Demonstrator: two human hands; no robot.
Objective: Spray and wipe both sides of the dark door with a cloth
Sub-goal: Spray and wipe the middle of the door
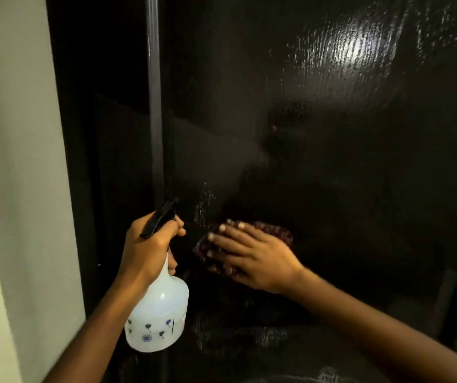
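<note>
So the glossy, near-black wood-grain door fills most of the view. A grey vertical strip runs up its left side (door edge or frame, can't tell which), with a pale painted wall further left.

The small dark-red woven cloth sits low on the panel, pinned flat against it by the right hand. Its fingers are straight and spread over the cloth, so that grip is open, just pressing.

The left hand has its grip closed round the neck of a white translucent plastic spray bottle with a black trigger head. The nozzle points at the door just left of the cloth, and a patch of fine droplets glints between the two.

My read: this is the wiping pass over a freshly misted bit of the lower panel. Tips, IMO:

- Get the whole palm onto the cloth so it all makes contact, not only under the fingertips.
- Wipe along the grain in overlapping strokes and catch those droplets before they run.
- Gloss this dark shows every streak, and the glare up top picks out every ripple, so finish each patch with a drier part of the cloth.
- Mist lightly, don't soak.

Only one face is visible here, so no idea how the other side stands.
</note>
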